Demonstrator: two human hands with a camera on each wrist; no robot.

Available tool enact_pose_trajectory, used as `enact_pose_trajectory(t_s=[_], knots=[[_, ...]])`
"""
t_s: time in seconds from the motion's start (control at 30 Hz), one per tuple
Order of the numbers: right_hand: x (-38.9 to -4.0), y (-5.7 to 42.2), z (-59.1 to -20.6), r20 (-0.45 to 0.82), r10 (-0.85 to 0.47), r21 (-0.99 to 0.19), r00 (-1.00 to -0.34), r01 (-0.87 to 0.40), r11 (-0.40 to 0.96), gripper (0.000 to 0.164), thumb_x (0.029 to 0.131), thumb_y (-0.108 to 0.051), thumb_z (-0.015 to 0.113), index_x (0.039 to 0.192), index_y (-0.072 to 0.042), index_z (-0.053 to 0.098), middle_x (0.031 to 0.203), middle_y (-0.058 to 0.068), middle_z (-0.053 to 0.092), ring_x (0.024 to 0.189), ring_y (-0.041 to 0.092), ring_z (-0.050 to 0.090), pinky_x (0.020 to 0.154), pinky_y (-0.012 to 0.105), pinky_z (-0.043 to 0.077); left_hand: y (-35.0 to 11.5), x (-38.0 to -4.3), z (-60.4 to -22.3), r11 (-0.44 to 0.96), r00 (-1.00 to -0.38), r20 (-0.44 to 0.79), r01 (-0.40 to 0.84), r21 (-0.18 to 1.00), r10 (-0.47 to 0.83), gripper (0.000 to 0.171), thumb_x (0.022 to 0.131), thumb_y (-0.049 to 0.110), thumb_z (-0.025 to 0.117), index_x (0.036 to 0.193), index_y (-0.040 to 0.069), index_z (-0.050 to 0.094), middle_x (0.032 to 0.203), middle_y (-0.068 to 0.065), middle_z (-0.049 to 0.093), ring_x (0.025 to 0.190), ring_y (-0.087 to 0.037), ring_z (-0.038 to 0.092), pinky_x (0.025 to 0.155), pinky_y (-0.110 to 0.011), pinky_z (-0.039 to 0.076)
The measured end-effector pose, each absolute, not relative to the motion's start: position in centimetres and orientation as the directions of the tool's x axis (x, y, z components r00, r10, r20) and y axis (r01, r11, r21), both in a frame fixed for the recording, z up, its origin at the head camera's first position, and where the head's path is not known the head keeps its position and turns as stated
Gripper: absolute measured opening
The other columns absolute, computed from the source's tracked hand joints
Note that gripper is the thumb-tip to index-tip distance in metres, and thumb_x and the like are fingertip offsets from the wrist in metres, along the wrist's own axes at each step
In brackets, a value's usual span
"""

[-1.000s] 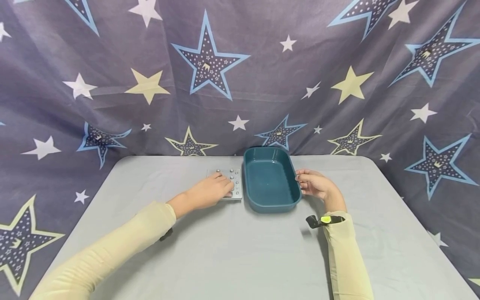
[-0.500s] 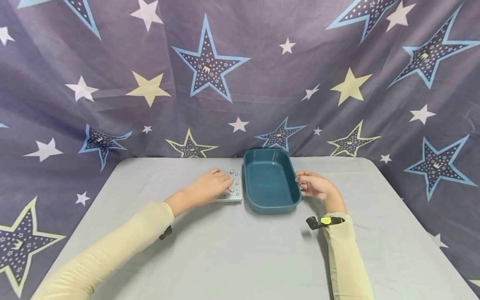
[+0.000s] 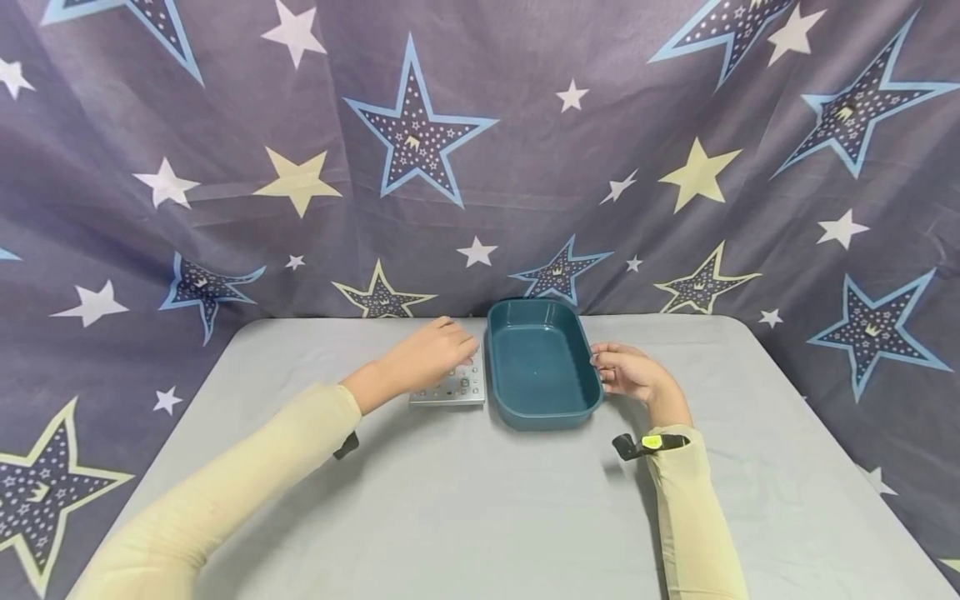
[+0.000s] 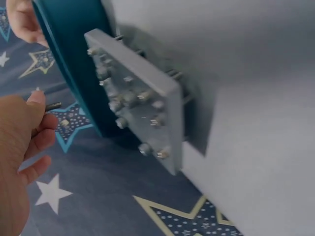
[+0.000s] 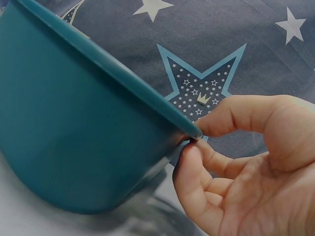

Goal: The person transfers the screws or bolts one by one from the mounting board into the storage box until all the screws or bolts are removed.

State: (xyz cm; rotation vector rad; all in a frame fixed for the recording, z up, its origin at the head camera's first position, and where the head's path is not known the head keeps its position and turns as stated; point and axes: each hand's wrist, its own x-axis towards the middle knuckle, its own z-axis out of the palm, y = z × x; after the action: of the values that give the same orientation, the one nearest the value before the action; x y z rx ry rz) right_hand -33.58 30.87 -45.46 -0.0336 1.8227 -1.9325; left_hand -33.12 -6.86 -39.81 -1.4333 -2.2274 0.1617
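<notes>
My left hand (image 3: 431, 354) is raised over a silver metal plate (image 3: 448, 399) studded with several small bolts. In the left wrist view a thin metal shank, which looks like a bolt (image 4: 53, 105), sticks out between the thumb and fingers; its head is hidden in the grip. The plate (image 4: 135, 64) stands clear of that hand, and shanks poke out under it. To its right is a teal plastic basin (image 3: 545, 418) with nothing visible inside. My right hand (image 3: 633, 372) pinches the basin's right rim between thumb and fingers, seen closely in the right wrist view.
A grey cloth covers the table (image 3: 487, 508). Directly behind its far edge hangs a dark curtain (image 3: 510, 192) with a star pattern. A black wrist strap (image 3: 649, 443) sits on the right sleeve.
My left hand has lifted off the plate with the small bolt, first drawing back slightly, then moving right towards the basin. The right hand keeps its place on the rim.
</notes>
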Motion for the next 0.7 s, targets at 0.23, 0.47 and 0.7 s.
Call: enact_pose_trajectory(t_s=[0.23,0.47,0.7], knots=[[-33.6,30.9,-45.5,-0.304,-0.354,-0.946,-0.884,0.325,0.0,0.019,0.098,-0.001,0.043,0.115,-0.008,0.044,0.077,-0.009,0.059,0.067,0.002,0.056,0.066,0.021,0.05,-5.1,-33.3,-38.1,0.453,-0.345,0.334,0.826,-0.336,0.877,0.014,0.09,0.01,0.074,0.101,0.01,0.065,0.095,-0.002,0.071,0.09,-0.021,0.064,0.092,-0.037,0.05],[-33.6,30.9,-45.4,-0.303,-0.358,-0.944,-0.883,0.328,-0.012,0.019,0.098,0.0,0.042,0.115,-0.008,0.044,0.077,-0.009,0.058,0.067,0.002,0.054,0.066,0.021,0.049,-3.4,-33.7,-36.5,0.474,-0.367,0.341,0.82,-0.32,0.865,0.007,0.091,0.017,0.074,0.095,0.013,0.07,0.09,0.001,0.07,0.088,-0.018,0.064,0.092,-0.036,0.051],[-33.5,30.9,-45.4,-0.306,-0.351,-0.945,-0.885,0.327,-0.001,0.018,0.098,-0.001,0.042,0.115,-0.008,0.044,0.077,-0.009,0.059,0.067,0.002,0.055,0.066,0.022,0.05,-2.0,-34.1,-35.6,0.461,-0.357,0.338,0.832,-0.308,0.871,0.005,0.09,0.017,0.074,0.093,0.014,0.072,0.09,0.002,0.071,0.088,-0.018,0.065,0.089,-0.035,0.05]])
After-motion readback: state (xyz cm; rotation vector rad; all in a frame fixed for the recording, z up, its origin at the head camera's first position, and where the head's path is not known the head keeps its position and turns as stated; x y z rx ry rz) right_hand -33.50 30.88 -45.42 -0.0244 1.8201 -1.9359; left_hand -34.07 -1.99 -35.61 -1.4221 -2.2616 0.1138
